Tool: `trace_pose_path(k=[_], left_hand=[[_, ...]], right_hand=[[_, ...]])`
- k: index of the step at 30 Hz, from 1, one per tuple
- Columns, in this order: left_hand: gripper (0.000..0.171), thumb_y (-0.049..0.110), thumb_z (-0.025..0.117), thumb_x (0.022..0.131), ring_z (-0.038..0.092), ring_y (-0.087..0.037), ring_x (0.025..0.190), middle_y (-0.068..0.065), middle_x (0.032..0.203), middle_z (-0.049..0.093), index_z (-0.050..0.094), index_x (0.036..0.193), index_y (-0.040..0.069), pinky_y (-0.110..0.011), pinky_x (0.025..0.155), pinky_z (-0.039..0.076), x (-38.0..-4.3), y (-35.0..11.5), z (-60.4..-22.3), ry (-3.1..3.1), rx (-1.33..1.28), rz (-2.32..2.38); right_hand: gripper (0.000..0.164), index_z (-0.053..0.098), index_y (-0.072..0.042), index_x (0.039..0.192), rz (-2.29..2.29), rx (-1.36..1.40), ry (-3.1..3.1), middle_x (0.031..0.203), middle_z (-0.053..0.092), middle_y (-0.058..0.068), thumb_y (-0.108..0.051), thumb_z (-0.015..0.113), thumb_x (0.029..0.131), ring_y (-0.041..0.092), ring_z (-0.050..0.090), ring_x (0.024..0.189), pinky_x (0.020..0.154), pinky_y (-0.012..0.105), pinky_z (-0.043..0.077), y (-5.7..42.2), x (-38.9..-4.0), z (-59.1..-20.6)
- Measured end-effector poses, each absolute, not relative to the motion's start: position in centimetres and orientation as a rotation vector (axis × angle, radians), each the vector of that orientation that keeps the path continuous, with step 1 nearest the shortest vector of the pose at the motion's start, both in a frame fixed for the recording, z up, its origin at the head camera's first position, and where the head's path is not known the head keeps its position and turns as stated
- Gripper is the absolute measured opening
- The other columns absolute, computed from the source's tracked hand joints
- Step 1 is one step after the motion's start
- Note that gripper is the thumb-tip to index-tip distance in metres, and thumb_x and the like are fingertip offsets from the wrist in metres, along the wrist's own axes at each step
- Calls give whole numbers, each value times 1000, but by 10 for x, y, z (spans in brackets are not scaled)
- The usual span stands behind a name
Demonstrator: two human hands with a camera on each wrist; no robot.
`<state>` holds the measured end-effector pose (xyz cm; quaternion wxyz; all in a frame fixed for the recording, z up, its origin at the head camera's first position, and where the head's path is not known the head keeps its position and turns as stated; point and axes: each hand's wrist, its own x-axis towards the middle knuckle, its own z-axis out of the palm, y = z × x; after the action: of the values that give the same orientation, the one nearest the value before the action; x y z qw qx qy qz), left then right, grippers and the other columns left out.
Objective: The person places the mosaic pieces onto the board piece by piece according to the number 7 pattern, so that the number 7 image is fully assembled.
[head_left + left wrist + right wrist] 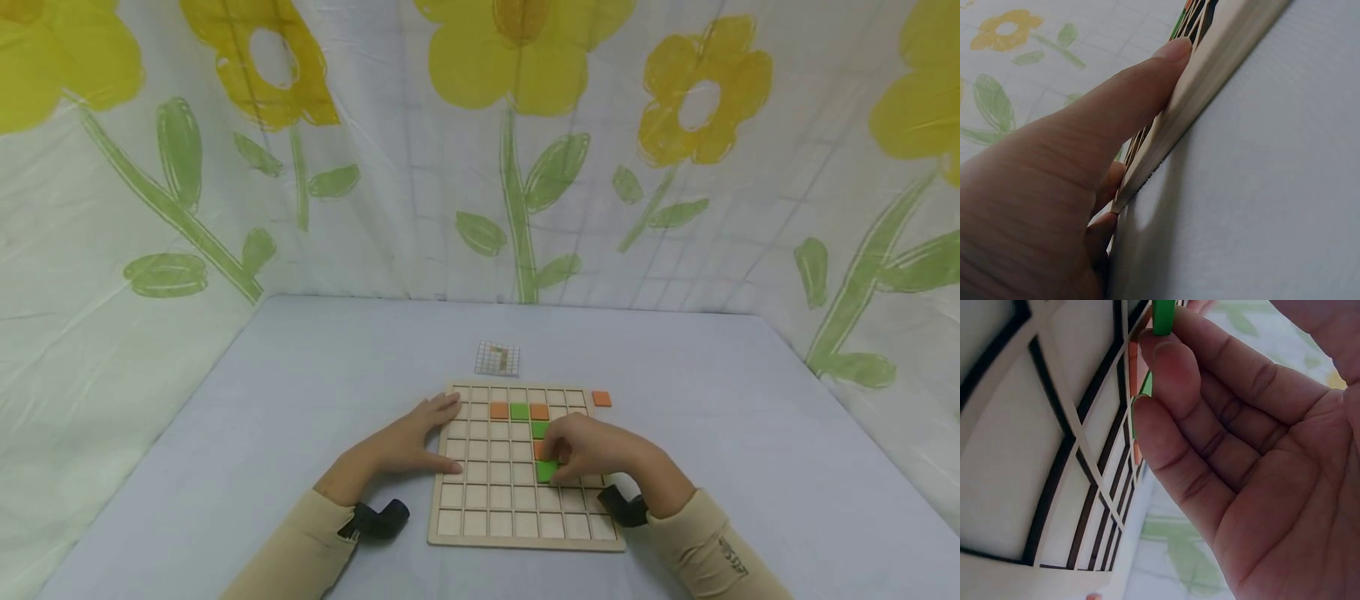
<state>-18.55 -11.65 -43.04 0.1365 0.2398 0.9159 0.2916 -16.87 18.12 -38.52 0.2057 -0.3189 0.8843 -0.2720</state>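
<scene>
A wooden grid board [450,523] lies on the table with orange and green square tiles in some cells. My right hand [596,447] is over the board's right half, curled fingers and thumb at a green tile [547,472]. In the right wrist view this green tile [1163,315] appears edge-on against the fingertips, slightly out from the board surface; the thumb's tip is out of frame. My left hand [401,437] rests at the board's left edge, fingers spread. Its thumb [1169,56] presses the rim in the left wrist view.
One loose orange tile [602,398] lies on the table beside the board's upper right corner. Behind the board is a small card [497,358] with a grid pattern. A flower-printed curtain [405,200] stands along the table's far edge.
</scene>
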Motion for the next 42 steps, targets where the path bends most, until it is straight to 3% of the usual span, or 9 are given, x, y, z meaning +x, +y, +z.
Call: trace_pose_path(k=[8,30,38,42], left_hand=[[97,54,74,69,7,-32,145,0,157,16,30,146,16,-50,118,12,-186,-116,-432,2658,695,832],[98,54,74,69,7,-33,145,-1,157,17,31,146,14,-50,118,12,-186,-117,-433,2653,711,840],[98,55,74,69,7,-32,145,0,157,17,31,146,15,-50,118,12,-187,-117,-435,2661,707,832],[98,55,74,68,7,-32,145,0,157,17,31,146,15,-50,118,12,-187,-116,-435,2659,705,839]], right_hand=[[21,65,-9,88,-773,-887,2460,78,61,-4,-13,79,72,3,53,67,60,18,49,178,-167,-386],[22,65,-10,89,-750,-902,2481,80,61,-4,-13,79,72,6,54,70,61,18,49,176,-168,-388],[12,67,-13,88,-859,-873,2577,87,63,-4,-21,72,81,5,56,77,67,21,51,195,-179,-389],[19,67,-9,94,-937,-798,2623,92,64,0,-23,71,82,8,57,80,69,22,51,210,-189,-391]])
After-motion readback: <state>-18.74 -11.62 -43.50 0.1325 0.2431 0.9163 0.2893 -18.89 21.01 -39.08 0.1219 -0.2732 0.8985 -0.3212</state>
